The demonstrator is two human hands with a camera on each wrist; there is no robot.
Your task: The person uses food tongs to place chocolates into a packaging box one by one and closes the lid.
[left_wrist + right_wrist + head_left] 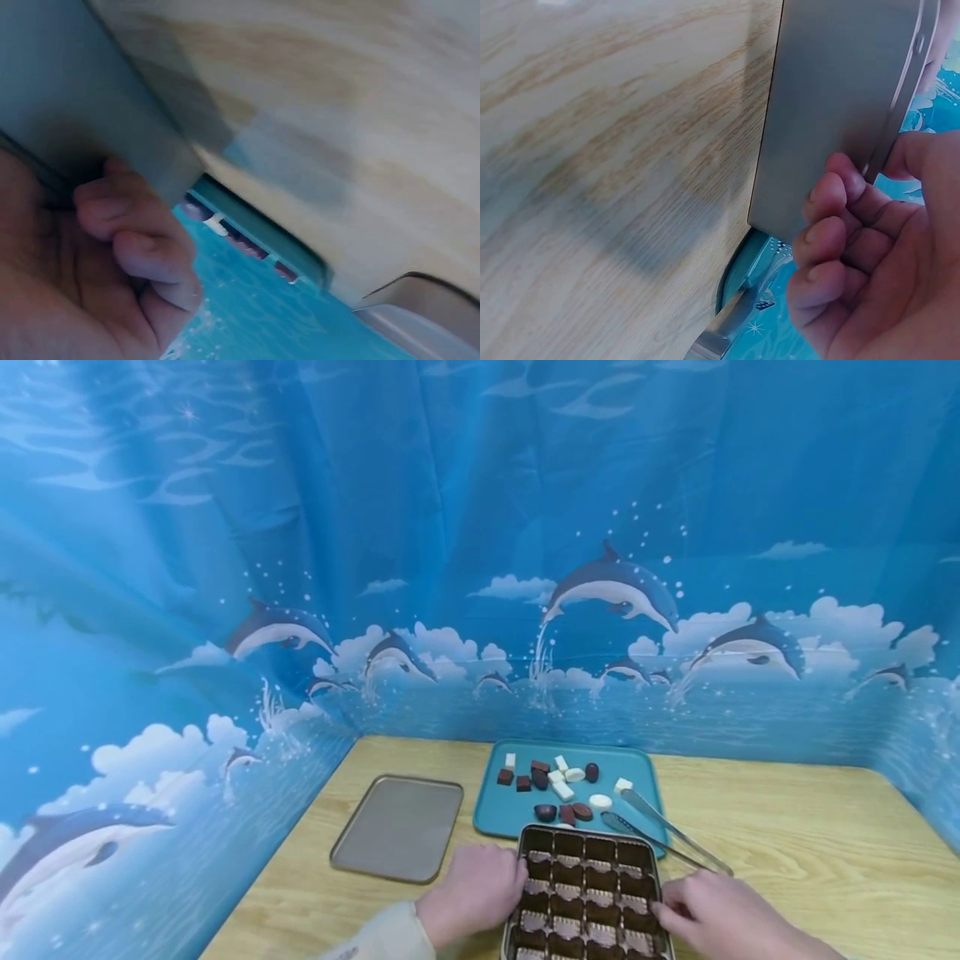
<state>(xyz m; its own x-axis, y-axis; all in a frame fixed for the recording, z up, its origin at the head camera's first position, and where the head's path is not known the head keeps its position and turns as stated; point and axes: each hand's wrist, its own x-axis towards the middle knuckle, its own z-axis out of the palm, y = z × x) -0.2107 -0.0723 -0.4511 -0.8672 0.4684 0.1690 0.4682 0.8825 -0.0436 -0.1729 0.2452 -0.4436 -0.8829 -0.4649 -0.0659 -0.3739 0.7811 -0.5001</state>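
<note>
My left hand and right hand, fingers curled, are gripping a square grey metal tin with brown compartments, lower centre; uneven pulling could knock the silver metal tongs.

Seemingly a makeshift booth on my feed, dolphin-print backdrop around three sides of a wood-grain counter.

Left sleeve pale cream, faint grey marking; left hand bare.
</note>
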